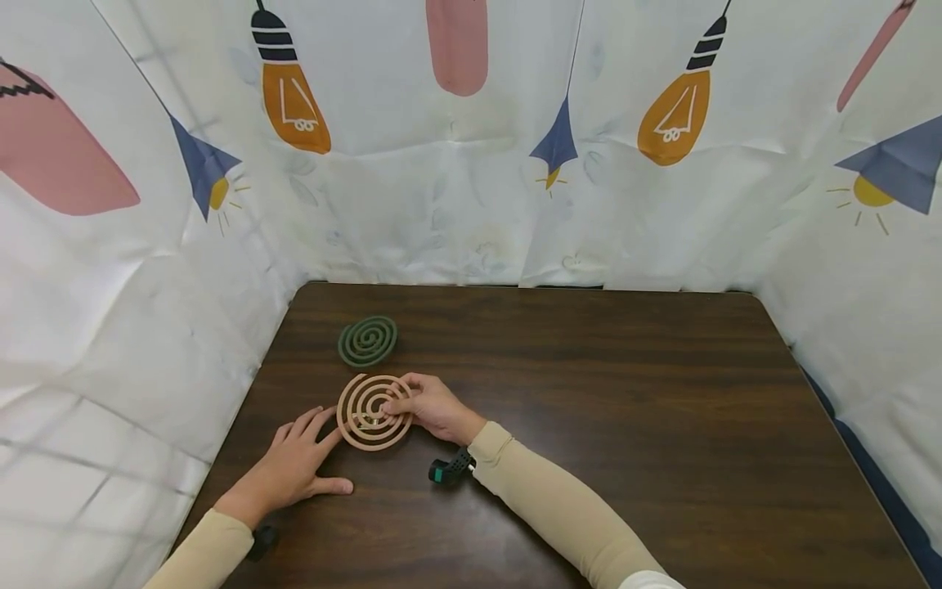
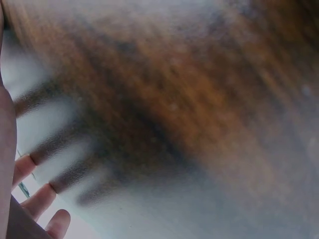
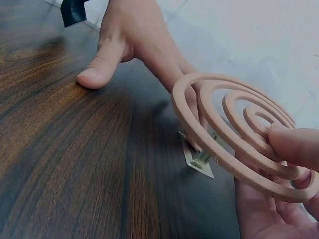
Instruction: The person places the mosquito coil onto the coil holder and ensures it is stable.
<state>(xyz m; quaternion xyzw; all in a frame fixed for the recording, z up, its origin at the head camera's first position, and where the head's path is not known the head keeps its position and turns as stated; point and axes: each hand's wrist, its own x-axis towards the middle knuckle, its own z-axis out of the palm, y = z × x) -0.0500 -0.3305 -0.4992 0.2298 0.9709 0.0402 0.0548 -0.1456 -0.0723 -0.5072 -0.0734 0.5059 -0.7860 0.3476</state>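
A tan mosquito coil (image 1: pixel 342 414) is held up off the table, tilted, in the right hand (image 1: pixel 439 409). The right thumb lies on top near the coil's centre, and the other fingers are beneath it. Under the coil sits a small metal coil stand (image 3: pixel 199 168) with an upright tab, flat on the table. The left hand (image 1: pixel 294 466) rests on the table with fingers spread; in the right wrist view a fingertip touches the stand. The left wrist view shows only some fingers (image 2: pixel 41 200) at its edge and blurred tabletop.
Just behind the tan coil lies a dark green mosquito coil (image 1: pixel 368 342). The brown wooden table (image 1: pixel 625 409) extends to the right. Patterned white cloth (image 1: pixel 456 204) hangs around its back and sides. Both wrists carry dark straps.
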